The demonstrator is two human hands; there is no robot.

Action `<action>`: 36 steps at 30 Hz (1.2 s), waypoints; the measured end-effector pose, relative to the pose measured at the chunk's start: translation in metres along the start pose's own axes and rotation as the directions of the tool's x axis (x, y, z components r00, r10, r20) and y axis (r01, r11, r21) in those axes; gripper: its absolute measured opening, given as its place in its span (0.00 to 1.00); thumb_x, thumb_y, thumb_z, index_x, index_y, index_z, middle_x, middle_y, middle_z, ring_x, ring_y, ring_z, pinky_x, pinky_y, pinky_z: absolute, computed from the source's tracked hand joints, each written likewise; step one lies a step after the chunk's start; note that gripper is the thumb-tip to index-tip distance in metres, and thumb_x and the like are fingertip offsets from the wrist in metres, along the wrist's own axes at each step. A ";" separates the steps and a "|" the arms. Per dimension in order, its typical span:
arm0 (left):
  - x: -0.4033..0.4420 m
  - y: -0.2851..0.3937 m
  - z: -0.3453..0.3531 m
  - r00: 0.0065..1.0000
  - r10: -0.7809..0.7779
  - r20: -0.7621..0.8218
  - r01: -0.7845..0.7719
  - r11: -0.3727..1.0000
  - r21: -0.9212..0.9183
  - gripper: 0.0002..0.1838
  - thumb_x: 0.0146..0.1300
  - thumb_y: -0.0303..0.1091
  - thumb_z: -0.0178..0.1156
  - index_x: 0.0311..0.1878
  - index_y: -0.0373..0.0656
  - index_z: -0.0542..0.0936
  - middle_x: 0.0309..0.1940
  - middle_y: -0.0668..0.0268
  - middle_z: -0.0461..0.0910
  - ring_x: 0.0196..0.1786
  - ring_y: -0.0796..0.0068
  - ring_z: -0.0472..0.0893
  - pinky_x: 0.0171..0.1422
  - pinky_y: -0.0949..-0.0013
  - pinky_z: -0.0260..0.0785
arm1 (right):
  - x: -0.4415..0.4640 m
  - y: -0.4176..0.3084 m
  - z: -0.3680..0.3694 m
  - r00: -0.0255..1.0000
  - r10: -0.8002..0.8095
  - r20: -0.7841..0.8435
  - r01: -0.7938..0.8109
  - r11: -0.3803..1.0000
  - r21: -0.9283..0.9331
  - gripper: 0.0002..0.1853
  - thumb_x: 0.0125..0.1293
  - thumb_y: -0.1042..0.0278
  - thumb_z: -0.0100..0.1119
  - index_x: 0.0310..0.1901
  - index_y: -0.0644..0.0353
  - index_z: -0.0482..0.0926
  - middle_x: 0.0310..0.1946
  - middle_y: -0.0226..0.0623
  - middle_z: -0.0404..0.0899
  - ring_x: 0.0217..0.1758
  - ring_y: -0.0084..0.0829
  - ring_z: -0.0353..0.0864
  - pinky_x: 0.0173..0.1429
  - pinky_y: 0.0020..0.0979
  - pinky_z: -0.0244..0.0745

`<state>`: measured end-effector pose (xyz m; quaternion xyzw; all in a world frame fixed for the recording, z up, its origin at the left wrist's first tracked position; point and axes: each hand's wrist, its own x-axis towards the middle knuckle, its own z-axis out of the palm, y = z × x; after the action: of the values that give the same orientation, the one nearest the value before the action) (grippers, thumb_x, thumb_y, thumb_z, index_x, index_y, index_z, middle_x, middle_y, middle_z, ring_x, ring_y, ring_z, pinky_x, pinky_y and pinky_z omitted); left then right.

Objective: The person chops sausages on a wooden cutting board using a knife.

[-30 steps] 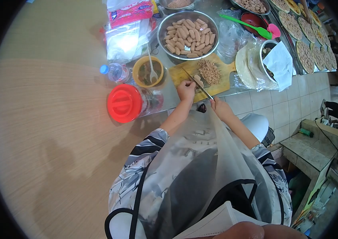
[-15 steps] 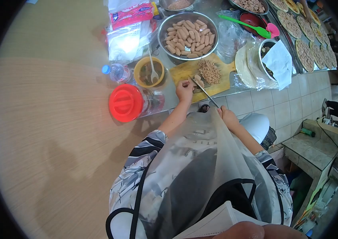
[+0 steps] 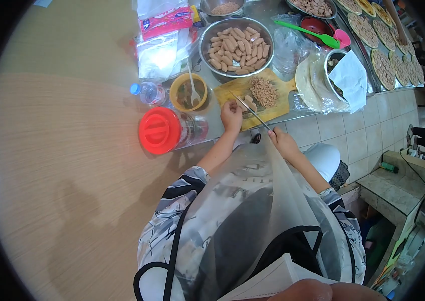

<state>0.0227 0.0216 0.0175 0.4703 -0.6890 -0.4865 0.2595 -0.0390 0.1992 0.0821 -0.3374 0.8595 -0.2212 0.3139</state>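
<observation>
My right hand (image 3: 284, 144) is closed round the handle of a knife (image 3: 255, 116), whose blade slants up and left over the yellow cutting board (image 3: 226, 94). Under and beside the blade lie a few larger sausage pieces (image 3: 248, 104). My left hand (image 3: 231, 118) rests at the board's near left edge with its fingers curled, close to those pieces. Whatever its fingertips may pinch is hidden. A pile of finely chopped sausage (image 3: 264, 91) sits on the right part of the board.
Behind the board stands a steel bowl (image 3: 203, 50) of whole sausages. To the left are a tub (image 3: 173, 95) with a spoon, a bottle (image 3: 151, 93) and a red-lidded jar (image 3: 159, 130). Flatbreads (image 3: 306, 84) and a pot (image 3: 331, 83) stand right. Topped flatbreads (image 3: 384, 69) lie beyond.
The knife has swung left, its tip now reaching farther over the board. My left hand has drawn slightly back from the sausage pieces, with its fingers still curled.
</observation>
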 end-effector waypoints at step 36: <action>0.007 0.014 -0.015 0.883 -0.416 0.215 0.469 0.775 -0.424 0.14 0.50 0.30 0.58 0.39 0.31 0.75 0.30 0.64 0.76 0.30 0.79 0.73 0.34 0.80 0.64 | -0.010 0.034 -0.012 0.972 0.103 0.213 -0.169 0.932 0.320 0.22 0.63 0.49 0.35 0.29 0.63 0.67 0.18 0.43 0.71 0.22 0.39 0.72 0.28 0.36 0.65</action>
<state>0.0263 0.0097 0.0354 0.5158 -0.4353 -0.7090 0.2044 -0.0566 0.2310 0.0742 -0.2385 0.7960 -0.3082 0.4631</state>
